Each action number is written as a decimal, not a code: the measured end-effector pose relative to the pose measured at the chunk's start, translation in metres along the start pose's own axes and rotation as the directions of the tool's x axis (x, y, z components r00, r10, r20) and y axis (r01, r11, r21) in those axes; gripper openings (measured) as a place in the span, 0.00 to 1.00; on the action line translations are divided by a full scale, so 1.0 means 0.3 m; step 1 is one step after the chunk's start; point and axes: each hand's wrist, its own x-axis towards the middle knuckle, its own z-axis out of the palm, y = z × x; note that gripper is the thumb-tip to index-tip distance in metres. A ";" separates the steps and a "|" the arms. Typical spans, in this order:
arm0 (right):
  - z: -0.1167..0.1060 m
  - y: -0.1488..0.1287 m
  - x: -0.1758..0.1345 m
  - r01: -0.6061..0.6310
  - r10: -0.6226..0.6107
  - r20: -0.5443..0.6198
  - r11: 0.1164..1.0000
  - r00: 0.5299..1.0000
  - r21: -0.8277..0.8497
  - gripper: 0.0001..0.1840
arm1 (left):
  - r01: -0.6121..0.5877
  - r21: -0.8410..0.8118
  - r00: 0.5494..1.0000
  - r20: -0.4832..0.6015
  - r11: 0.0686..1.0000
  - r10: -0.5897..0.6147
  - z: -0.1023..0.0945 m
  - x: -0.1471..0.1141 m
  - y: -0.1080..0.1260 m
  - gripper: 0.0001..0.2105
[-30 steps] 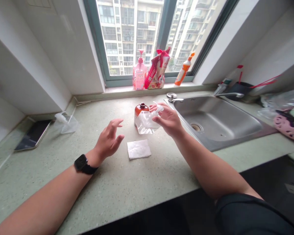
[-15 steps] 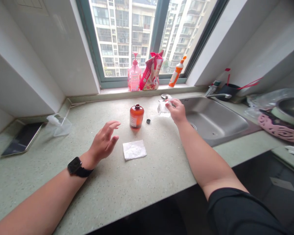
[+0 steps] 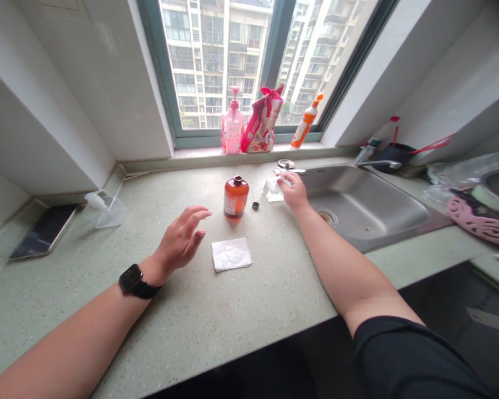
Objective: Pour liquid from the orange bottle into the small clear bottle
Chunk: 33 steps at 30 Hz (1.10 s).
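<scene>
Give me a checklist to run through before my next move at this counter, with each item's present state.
1. Amber bottle upright on the counter: ok.
2. Amber bottle capped: not ok; its mouth is open and a black cap lies beside it.
3. White folded tissue lying flat, apart from the bottle: ok.
4. Left hand free: ok; it holds nothing, fingers spread.
5. Right hand released from the clear container: cannot tell; its fingers are at the top.
</scene>
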 end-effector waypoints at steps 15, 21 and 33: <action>0.018 0.025 -0.012 -0.079 0.078 0.026 0.996 0.997 0.037 0.31 | 0.049 -0.014 0.999 0.017 0.999 -0.049 -0.002 -0.001 0.001 0.25; -0.028 -0.031 0.001 -0.067 0.081 -0.145 0.993 0.986 0.096 0.31 | 0.068 -0.015 0.997 0.026 0.998 -0.067 -0.002 -0.002 -0.004 0.26; -0.021 -0.514 -0.229 0.509 -0.502 0.223 0.860 0.836 0.030 0.14 | 0.053 -0.007 0.998 0.026 0.999 -0.053 0.011 -0.004 -0.021 0.23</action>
